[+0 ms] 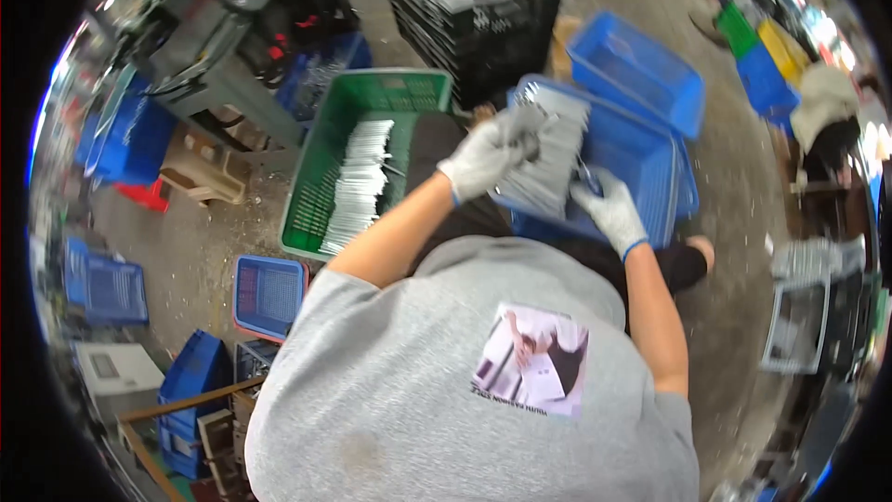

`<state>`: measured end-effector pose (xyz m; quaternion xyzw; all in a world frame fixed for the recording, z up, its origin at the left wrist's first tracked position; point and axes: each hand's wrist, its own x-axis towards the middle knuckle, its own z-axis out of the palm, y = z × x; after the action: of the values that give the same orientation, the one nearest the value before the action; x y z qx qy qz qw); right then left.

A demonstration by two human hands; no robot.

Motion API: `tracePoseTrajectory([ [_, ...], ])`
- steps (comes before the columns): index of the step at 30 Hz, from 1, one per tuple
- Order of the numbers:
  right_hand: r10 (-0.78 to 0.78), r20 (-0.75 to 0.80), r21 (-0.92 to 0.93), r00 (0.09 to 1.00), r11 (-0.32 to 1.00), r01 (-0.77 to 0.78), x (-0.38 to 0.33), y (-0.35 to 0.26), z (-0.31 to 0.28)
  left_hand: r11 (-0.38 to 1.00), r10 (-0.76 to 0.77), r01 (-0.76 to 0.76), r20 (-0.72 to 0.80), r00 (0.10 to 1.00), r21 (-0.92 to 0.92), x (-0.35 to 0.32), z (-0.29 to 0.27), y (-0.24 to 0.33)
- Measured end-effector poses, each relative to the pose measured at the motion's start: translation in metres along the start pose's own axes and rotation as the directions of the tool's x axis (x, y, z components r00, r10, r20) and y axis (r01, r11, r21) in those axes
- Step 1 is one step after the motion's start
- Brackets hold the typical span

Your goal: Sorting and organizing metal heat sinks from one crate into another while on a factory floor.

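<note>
My left hand [492,156], in a white glove with dark grey fingers, is over the left side of a stack of thin grey metal pieces [555,153]. Its fingers are blurred, and whatever lies under them is hidden. The stack rests in a blue plastic basket [641,153] in front of me. At the stack's right edge is my right hand [613,211], also gloved, with its fingers curled around something small and dark that I cannot make out. To the left, a green basket [307,200] holds a long row of similar metal pieces [358,186].
Another blue bin [641,70] stands beyond the basket. Black crates [474,28] are stacked ahead, near grey machinery [223,65] at the left. A small blue basket [268,293] sits on the floor at my left. A pale frame [797,325] lies far right.
</note>
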<state>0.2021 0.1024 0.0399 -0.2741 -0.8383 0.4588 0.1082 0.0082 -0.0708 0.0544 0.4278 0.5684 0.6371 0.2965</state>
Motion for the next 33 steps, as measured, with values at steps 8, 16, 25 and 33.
tracePoseTrajectory([
  [8, -0.229, -0.161, -0.169, 0.96, 0.965, 0.202, -0.066, -0.07, -0.03, 0.912, -0.059, -0.007, 0.149, 0.987, 0.409, -0.017, -0.008, 0.035],
  [16, -0.406, -0.149, -0.437, 0.902, 0.845, 0.308, -0.072, -0.067, -0.036, 0.796, -0.003, -0.082, 0.139, 0.99, 0.6, -0.026, -0.002, 0.049],
  [25, -0.436, -0.055, -0.617, 0.898, 0.722, 0.313, -0.071, -0.069, -0.028, 0.598, 0.229, -0.344, 0.258, 0.939, 0.723, -0.031, 0.009, 0.055],
  [33, -0.37, -0.014, -0.678, 0.929, 0.686, 0.263, -0.069, -0.081, -0.03, 0.436, 0.337, -0.411, 0.278, 0.899, 0.8, -0.033, 0.012, 0.055],
])
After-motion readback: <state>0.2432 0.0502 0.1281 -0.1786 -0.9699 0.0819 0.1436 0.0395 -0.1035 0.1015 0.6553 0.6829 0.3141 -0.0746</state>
